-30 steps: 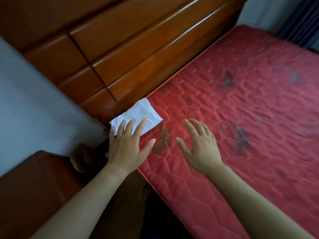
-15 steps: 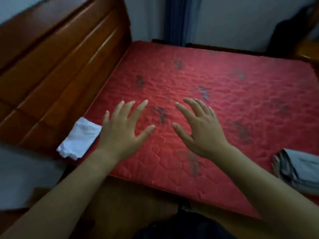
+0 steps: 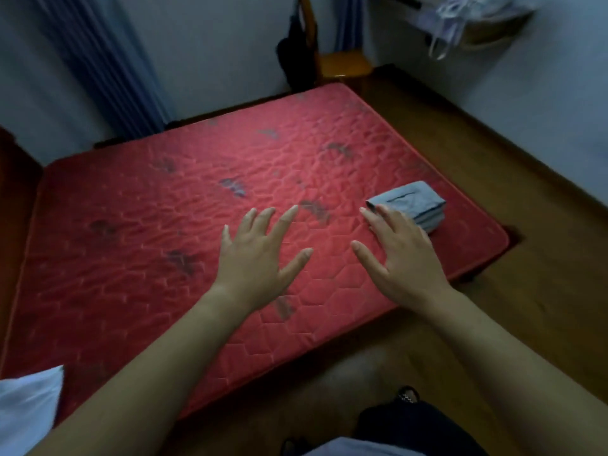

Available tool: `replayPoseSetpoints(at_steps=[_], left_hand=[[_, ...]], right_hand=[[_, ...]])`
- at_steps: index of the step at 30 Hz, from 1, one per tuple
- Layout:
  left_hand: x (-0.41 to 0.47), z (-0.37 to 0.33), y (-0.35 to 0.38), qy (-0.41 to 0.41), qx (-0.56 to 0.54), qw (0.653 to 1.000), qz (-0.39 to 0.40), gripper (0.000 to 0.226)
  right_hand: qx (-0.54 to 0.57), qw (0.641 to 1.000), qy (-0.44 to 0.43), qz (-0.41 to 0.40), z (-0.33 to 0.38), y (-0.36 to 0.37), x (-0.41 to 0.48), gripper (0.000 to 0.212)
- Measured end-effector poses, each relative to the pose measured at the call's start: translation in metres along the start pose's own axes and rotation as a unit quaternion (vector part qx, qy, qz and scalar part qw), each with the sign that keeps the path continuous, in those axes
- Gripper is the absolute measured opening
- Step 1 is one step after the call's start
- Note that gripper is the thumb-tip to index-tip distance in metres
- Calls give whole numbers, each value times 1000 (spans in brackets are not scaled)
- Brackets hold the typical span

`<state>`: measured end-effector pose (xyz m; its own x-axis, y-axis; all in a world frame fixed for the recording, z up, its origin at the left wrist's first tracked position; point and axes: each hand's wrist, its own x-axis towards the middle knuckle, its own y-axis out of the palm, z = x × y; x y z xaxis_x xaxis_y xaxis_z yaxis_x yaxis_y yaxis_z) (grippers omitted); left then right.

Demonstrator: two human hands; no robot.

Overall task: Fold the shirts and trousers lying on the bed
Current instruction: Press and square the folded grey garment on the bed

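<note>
head: folded clothes [image 3: 408, 200] beside right hand [image 3: 403, 255]

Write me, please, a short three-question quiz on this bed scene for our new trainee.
1. True or false: the left hand grips a piece of clothing.
2. Where on the red mattress does the folded grey pile lie? A) near its front right corner B) at its middle C) by its far left corner
3. Which hand is nearer that pile?
Key: 1 false, its fingers are spread and hold nothing; 2 A; 3 the right hand.
</note>
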<state>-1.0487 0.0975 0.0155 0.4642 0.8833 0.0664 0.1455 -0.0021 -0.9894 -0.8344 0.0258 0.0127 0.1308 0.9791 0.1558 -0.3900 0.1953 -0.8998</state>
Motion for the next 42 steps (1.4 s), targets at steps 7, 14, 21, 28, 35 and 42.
replayPoseSetpoints(at_steps=[7, 14, 21, 28, 35, 42], left_hand=[[100, -149, 47, 67, -22, 997, 30, 76], [201, -269, 97, 81, -29, 995, 43, 75], [304, -261, 150, 6, -22, 997, 70, 74], [404, -245, 207, -48, -15, 995, 87, 69], [463, -249, 296, -187, -21, 978, 92, 64], [475, -253, 422, -327, -48, 938, 102, 61]], right_hand=[[-25, 997, 75, -5, -155, -56, 9, 70], [-47, 995, 88, 27, -298, -85, 55, 65], [17, 993, 90, 77, -360, -39, 166, 67], [-2, 989, 89, 118, -417, 17, 272, 59], [-14, 985, 83, 149, -489, 101, 354, 56], [-59, 974, 38, 216, -570, 218, 369, 54]])
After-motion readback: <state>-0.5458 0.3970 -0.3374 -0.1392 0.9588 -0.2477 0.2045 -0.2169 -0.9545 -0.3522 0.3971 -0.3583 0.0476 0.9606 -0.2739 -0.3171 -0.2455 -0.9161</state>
